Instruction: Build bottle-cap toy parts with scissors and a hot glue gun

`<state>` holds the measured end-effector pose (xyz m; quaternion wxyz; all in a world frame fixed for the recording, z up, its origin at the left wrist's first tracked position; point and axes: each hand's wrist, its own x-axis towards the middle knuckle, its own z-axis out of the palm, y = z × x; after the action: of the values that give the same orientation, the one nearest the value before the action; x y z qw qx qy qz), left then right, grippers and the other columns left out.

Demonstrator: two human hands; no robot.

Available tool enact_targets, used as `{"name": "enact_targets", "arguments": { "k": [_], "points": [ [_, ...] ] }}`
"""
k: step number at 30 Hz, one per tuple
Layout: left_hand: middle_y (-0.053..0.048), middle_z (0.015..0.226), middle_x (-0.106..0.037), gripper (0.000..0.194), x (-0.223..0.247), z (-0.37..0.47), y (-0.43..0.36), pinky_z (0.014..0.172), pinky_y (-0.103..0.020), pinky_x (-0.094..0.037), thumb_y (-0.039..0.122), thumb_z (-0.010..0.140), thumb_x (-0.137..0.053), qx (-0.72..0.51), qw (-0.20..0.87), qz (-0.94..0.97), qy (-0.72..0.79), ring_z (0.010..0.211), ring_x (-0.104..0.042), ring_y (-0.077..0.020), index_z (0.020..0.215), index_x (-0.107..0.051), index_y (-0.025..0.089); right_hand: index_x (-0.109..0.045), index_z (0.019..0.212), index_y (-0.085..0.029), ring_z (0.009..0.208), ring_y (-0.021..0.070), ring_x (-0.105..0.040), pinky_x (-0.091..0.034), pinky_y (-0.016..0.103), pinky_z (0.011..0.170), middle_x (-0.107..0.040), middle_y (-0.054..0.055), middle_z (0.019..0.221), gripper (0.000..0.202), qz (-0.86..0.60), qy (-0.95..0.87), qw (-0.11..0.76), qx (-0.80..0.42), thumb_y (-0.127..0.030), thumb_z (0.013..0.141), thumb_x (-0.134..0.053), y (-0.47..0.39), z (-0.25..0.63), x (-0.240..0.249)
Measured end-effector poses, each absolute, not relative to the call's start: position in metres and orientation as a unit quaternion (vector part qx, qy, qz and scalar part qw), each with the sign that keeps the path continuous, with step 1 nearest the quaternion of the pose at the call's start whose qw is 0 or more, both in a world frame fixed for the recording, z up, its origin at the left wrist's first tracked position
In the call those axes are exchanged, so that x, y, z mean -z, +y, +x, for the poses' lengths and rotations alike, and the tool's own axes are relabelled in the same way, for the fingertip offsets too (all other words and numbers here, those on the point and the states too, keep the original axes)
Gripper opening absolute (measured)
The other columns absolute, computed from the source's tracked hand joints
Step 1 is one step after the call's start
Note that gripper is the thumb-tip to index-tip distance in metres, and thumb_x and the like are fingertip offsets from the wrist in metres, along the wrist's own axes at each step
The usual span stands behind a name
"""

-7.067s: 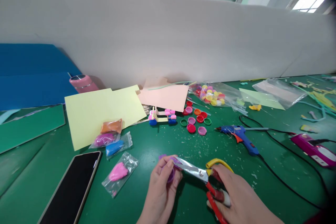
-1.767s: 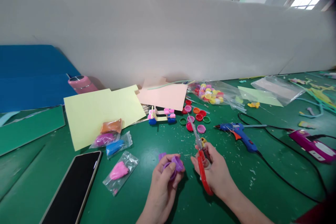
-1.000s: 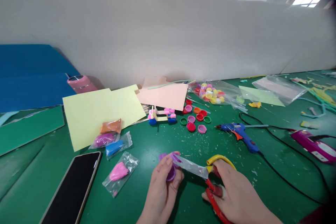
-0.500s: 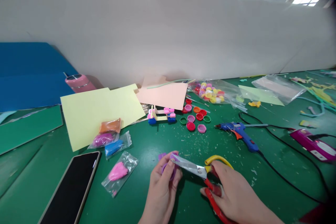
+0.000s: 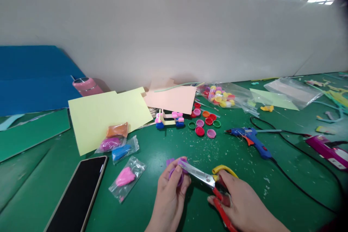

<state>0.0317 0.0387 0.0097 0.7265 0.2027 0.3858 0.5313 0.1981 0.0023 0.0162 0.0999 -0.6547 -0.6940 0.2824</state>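
My left hand (image 5: 172, 192) pinches a purple ring-shaped plastic cap (image 5: 176, 177) between thumb and fingers, with small purple pieces (image 5: 170, 161) showing at the fingertips. What joins those pieces to the cap is hidden by the fingers. My right hand (image 5: 241, 199) is wrapped around the handles of a pair of scissors (image 5: 202, 175), one handle yellow and one red. Pointing left, the blades reach the purple piece at my left fingertips. Beyond the hands, several loose caps in red, pink, orange and green (image 5: 211, 133) lie on the green table (image 5: 152, 152).
Left are a phone (image 5: 77, 192), a bag of pink clay (image 5: 126, 177), other clay bags (image 5: 121, 151) and yellow foam sheet (image 5: 108, 107). A small blue-and-pink model (image 5: 170, 120) stands behind. Right lie a blue glue gun (image 5: 252, 139), its cord, and a magenta device (image 5: 327, 148).
The scene has shifted slightly to the right in view. Both hands keep their holds, and the scissor blades look a little closer together at the purple piece.
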Motion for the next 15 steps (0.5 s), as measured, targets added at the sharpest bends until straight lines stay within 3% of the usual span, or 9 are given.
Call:
{"name": "enact_targets", "arguments": {
  "k": [6, 10, 15],
  "points": [
    [-0.004, 0.066, -0.06, 0.019, -0.012, 0.033, 0.039, 0.045, -0.017, -0.028, 0.027, 0.076, -0.058, -0.525, 0.73, 0.219, 0.377, 0.042, -0.032, -0.0019, 0.083, -0.065, 0.011, -0.035, 0.071, -0.023, 0.053, 0.0152, -0.051, -0.035, 0.023, 0.049, -0.055, -0.002, 0.061, 0.024, -0.655, -0.68, 0.104, -0.312, -0.042, 0.077, -0.049, 0.005, 0.199, -0.016],
    [-0.004, 0.066, -0.061, 0.022, -0.014, 0.032, 0.041, 0.045, -0.017, -0.03, 0.027, 0.078, -0.056, -0.526, 0.731, 0.216, 0.378, 0.042, -0.033, -0.002, 0.09, -0.064, 0.011, -0.036, 0.074, -0.023, 0.053, 0.0143, -0.05, -0.035, 0.023, 0.05, -0.052, -0.003, 0.062, 0.023, -0.652, -0.679, 0.127, -0.311, -0.043, 0.079, -0.047, 0.005, 0.204, -0.018],
    [-0.002, 0.066, -0.06, 0.018, -0.014, 0.033, 0.039, 0.044, -0.016, -0.029, 0.027, 0.077, -0.058, -0.523, 0.722, 0.23, 0.39, 0.042, -0.033, -0.0018, 0.084, -0.064, 0.012, -0.038, 0.077, -0.022, 0.056, 0.015, -0.049, -0.037, 0.024, 0.052, -0.054, -0.002, 0.068, 0.024, -0.651, -0.693, 0.123, -0.285, -0.041, 0.075, -0.052, 0.006, 0.207, -0.021]
  ]
}}
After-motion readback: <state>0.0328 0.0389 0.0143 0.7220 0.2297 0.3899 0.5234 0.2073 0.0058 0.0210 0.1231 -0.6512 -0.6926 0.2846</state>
